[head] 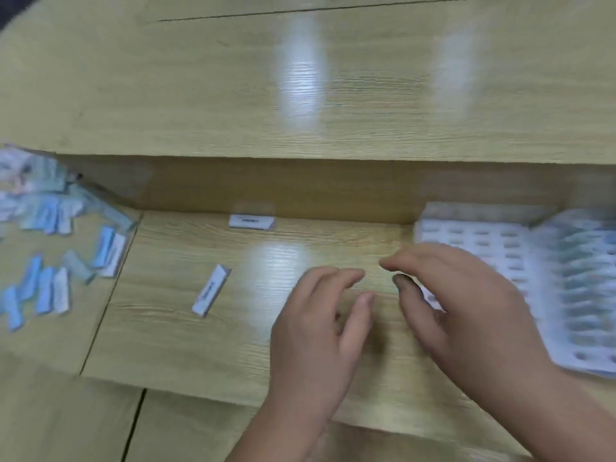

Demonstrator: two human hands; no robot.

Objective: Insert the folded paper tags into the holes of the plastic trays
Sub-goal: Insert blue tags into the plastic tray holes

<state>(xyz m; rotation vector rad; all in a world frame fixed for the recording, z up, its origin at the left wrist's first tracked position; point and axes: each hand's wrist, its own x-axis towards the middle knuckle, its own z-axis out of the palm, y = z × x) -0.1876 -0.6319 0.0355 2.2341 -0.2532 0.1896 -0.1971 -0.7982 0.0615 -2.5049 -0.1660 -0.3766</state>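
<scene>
A white plastic tray [480,241] with rows of holes lies at the right, its right part filled with upright bluish tags [580,295]. One folded white tag [211,291] lies on the desk left of my hands, another [251,221] against the back wall. My left hand [320,331] hovers over the desk centre, fingers apart, holding nothing. My right hand [466,315] hovers beside it, partly over the tray's left edge, fingers spread and empty. The view is motion-blurred.
A loose heap of folded white and blue tags [50,255] covers the desk at the far left. A raised wooden shelf [300,95] runs across the back, its front wall [300,188] bounding the work area.
</scene>
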